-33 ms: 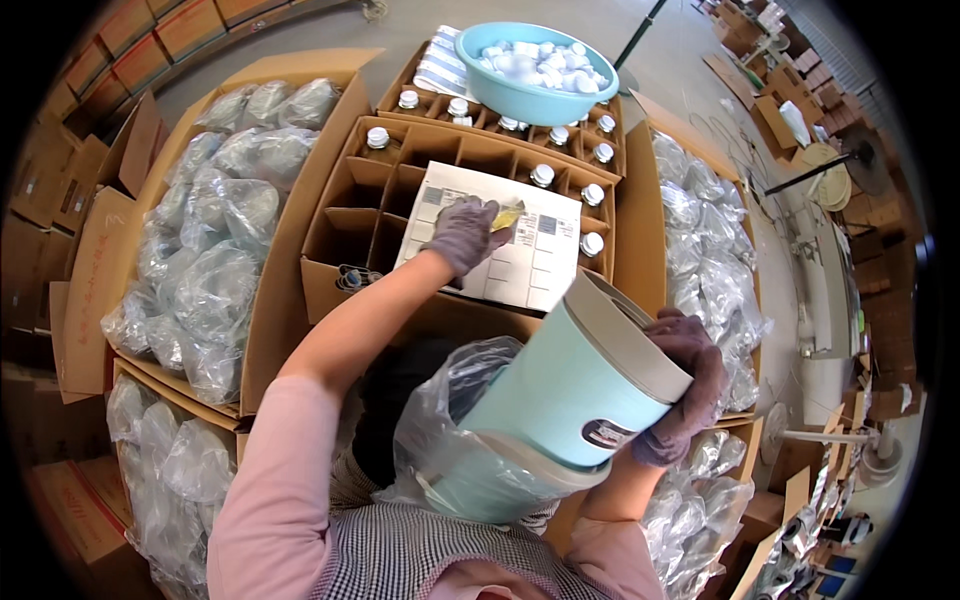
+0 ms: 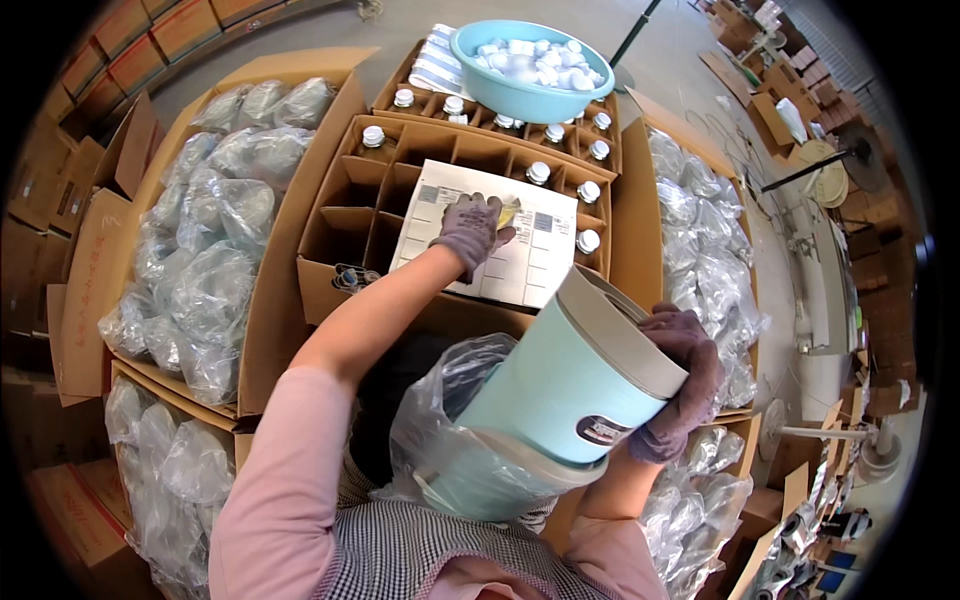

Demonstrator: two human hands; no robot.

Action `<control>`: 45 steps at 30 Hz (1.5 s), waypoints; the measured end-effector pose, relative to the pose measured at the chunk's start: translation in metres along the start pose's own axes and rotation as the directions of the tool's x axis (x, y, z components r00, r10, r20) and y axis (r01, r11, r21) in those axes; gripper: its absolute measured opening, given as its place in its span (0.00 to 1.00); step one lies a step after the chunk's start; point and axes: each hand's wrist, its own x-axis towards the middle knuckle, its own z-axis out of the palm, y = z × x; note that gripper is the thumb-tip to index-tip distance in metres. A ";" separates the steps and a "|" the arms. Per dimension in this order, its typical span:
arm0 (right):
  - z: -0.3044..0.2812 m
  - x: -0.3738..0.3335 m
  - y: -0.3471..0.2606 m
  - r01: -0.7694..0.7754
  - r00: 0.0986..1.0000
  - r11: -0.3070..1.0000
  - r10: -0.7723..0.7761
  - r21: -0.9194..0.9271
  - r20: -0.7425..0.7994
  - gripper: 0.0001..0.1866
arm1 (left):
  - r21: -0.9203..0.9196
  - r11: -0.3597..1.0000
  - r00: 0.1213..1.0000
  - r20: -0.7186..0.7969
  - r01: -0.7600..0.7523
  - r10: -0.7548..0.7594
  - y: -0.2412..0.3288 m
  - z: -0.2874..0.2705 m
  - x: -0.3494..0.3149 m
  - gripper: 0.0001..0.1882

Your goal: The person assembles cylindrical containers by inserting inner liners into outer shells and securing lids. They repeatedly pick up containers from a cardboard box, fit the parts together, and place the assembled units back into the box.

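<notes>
My gloved left hand (image 2: 469, 232) lies on a white sheet of printed labels (image 2: 522, 286), its fingers stretched and apart. A small yellowish piece (image 2: 508, 213) shows beside its fingertips; whether it is loose or stuck cannot be made out. My gloved right hand (image 2: 684, 375) wraps round the grey top of a light blue cylindrical container (image 2: 545, 385), which leans over my lap with its top up to the right. A dark oval label (image 2: 602, 430) sits on its side. Clear plastic film (image 2: 425, 425) surrounds its lower part, where another light blue rounded part shows.
Under the sheet stands a divided carton (image 2: 345, 190) holding several white-capped bottles (image 2: 538, 173). Behind it, a blue basin (image 2: 470, 75) of white caps rests on a second carton beside a striped cloth (image 2: 437, 62). Cartons of film-wrapped items (image 2: 225, 285) flank me on both sides.
My left hand's fingers have shifted slightly and lie flatter on the label sheet. The right hand keeps its hold on the container, and the view has moved a little.
</notes>
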 end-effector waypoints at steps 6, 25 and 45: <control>-0.007 0.003 -0.005 -0.052 0.998 0.998 0.051 0.027 0.040 0.18 | 0.244 0.970 0.995 -0.098 0.007 0.017 -0.008 0.040 0.043 0.13; -0.004 -0.005 -0.020 -0.090 0.989 0.987 0.104 -0.131 0.103 0.22 | -0.530 0.682 0.862 -0.268 -0.504 0.430 0.041 -0.213 -0.197 0.08; -0.006 -0.011 -0.024 -0.233 0.972 0.972 0.233 0.015 0.003 0.21 | -0.677 0.729 0.989 -0.149 -0.096 -0.008 -0.081 -0.187 -0.198 0.15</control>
